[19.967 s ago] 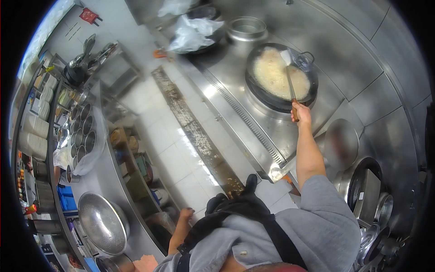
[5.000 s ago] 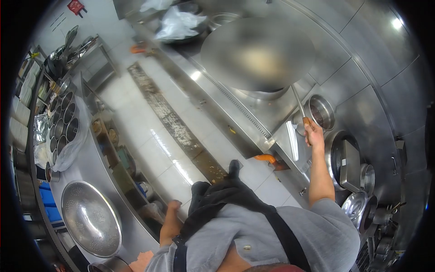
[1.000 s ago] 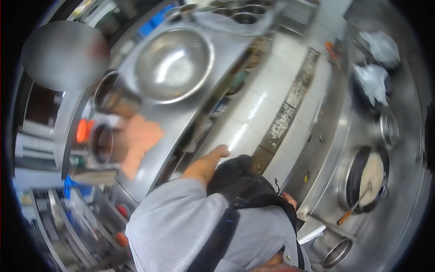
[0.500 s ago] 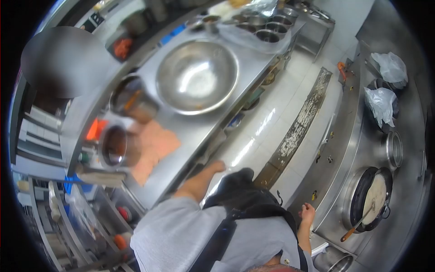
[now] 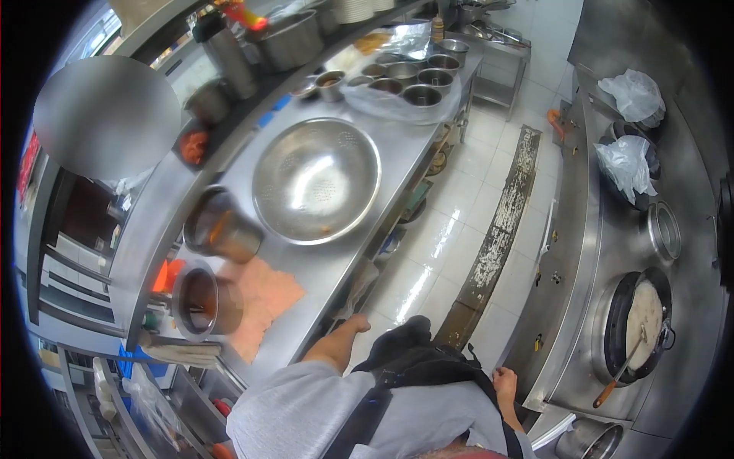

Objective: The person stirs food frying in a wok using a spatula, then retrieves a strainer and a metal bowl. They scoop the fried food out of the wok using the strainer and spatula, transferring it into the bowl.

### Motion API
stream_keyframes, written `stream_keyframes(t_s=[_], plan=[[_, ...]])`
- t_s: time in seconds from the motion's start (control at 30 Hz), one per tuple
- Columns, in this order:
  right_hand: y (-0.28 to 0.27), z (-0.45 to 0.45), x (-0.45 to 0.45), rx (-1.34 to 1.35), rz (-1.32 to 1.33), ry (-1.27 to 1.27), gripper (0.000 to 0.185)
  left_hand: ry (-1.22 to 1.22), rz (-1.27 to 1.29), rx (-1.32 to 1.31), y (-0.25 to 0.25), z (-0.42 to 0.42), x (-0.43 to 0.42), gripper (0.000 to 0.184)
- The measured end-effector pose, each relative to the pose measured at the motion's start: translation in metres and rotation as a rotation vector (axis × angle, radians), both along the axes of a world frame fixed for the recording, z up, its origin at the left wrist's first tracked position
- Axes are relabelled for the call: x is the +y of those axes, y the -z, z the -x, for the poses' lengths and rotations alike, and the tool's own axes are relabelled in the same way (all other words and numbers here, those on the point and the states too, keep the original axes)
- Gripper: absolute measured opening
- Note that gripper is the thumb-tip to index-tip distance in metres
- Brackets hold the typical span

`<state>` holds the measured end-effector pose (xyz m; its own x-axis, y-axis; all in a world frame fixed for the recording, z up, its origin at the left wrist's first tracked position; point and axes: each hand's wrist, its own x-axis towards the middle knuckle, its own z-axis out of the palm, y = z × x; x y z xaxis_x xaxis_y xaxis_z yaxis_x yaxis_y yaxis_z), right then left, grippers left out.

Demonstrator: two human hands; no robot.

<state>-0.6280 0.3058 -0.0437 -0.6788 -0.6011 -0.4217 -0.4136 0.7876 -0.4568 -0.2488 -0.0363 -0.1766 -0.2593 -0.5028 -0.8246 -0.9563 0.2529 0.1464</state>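
My left hand (image 5: 353,325) hangs in front of me beside the steel counter's front edge, close to my dark apron (image 5: 397,344). Its fingers are mostly hidden from this angle, and nothing shows in it. Low at my right side is my right hand (image 5: 505,380), its fingers curled in and no object visible in them. It is nearest the front of the stove (image 5: 547,336). On that stove sits a black wok (image 5: 618,325) holding a pale, cloudy liquid, with an orange-handled ladle (image 5: 604,395) leaning over its rim.
The steel counter (image 5: 294,310) at left bears a big perforated bowl (image 5: 317,180), two deep pots, an orange cloth (image 5: 264,302) and several small containers. A floor drain (image 5: 497,245) runs along the aisle. Another person (image 5: 107,115) is beyond the counter. A steel pot (image 5: 589,442) stands low right.
My view has shifted, so the counter and bowl appear lower. My right hand now looks lower and slightly left in view. The ladle remains in the wok.
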Motion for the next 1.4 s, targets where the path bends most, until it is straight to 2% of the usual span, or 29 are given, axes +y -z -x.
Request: stream_keyframes(t_s=[0.07,0.1,0.13,0.2,0.33,0.37,0.4,0.43,0.47,0.53,0.57,0.63,0.67,0.73,0.77,0.83,0.87,1.0,1.03,1.07,1.13,1.2,1.27,1.4], plan=[[0.027,0.011,0.016,-0.013,0.001,0.061,0.028,0.138,0.036,-0.017,-0.016,0.011,-0.009,0.043],[0.047,0.020,0.027,-0.040,-0.025,0.120,0.027,0.134,0.102,0.026,-0.019,0.016,-0.013,0.042],[0.043,0.020,0.026,-0.069,-0.054,0.179,0.026,0.138,0.104,0.027,-0.028,0.023,-0.021,0.042],[0.037,0.020,0.028,-0.103,-0.100,0.248,0.024,0.044,0.111,0.228,-0.048,0.037,-0.035,0.042],[0.062,0.029,0.031,-0.110,-0.089,0.237,0.024,-0.193,0.357,0.616,-0.101,0.062,-0.043,0.036],[0.083,0.035,0.034,-0.036,-0.043,0.126,0.024,-0.185,0.354,0.612,-0.118,0.065,-0.045,0.036],[0.098,0.034,0.036,0.038,0.003,0.015,0.023,-0.200,0.549,0.773,-0.136,0.066,-0.046,0.032],[0.102,0.029,0.032,0.032,0.001,0.024,0.023,-0.214,0.743,0.934,-0.150,0.066,-0.045,0.028],[0.106,0.028,0.027,0.036,0.029,0.023,0.024,-0.207,0.737,0.934,-0.163,0.062,-0.044,0.028],[0.109,0.025,0.017,0.045,0.052,0.021,0.025,-0.235,0.958,0.960,-0.181,0.045,-0.046,0.026],[0.110,0.021,0.013,0.024,0.087,0.048,0.026,-0.241,0.953,0.960,-0.181,0.034,-0.047,0.026],[0.108,0.015,0.008,0.002,0.130,0.053,0.028,-0.198,1.111,0.812,-0.179,0.007,-0.048,0.028],[0.106,0.013,0.011,0.010,0.122,0.038,0.028,-0.177,1.112,0.757,-0.171,-0.009,-0.049,0.035],[0.099,0.009,0.009,-0.033,0.090,0.020,0.028,-0.178,1.083,0.593,-0.190,-0.019,-0.040,0.048],[0.091,0.007,0.011,-0.040,0.065,0.044,0.027,-0.199,1.087,0.589,-0.184,-0.024,-0.037,0.048],[0.022,-0.008,-0.003,-0.020,0.011,0.025,0.025,-0.125,1.111,0.431,-0.170,-0.035,-0.030,0.060],[0.002,-0.012,-0.009,-0.005,-0.041,0.028,0.023,-0.137,1.109,0.428,-0.170,-0.037,-0.029,0.060],[-0.012,-0.007,-0.003,-0.008,-0.106,0.129,0.022,-0.139,1.111,0.406,-0.168,-0.032,-0.028,0.065],[0.001,0.000,0.002,-0.127,-0.136,0.217,0.023,-0.128,1.126,0.399,-0.166,-0.032,-0.030,0.065],[0.014,0.004,0.009,-0.127,-0.142,0.238,0.023,-0.112,1.115,0.411,-0.166,-0.031,-0.031,0.065],[0.020,0.007,0.008,0.186,-0.035,-0.012,0.022,-0.148,1.090,0.372,-0.171,-0.029,-0.030,0.067],[0.020,0.007,-0.001,0.155,-0.064,-0.003,0.024,-0.150,1.083,0.377,-0.174,-0.028,-0.030,0.067],[0.011,0.000,-0.016,-0.063,-0.062,0.157,0.026,-0.166,1.079,0.376,-0.173,-0.028,-0.029,0.067],[0.019,-0.007,-0.024,-0.099,-0.008,0.133,0.027,-0.162,1.104,0.384,-0.172,-0.029,-0.029,0.066]])
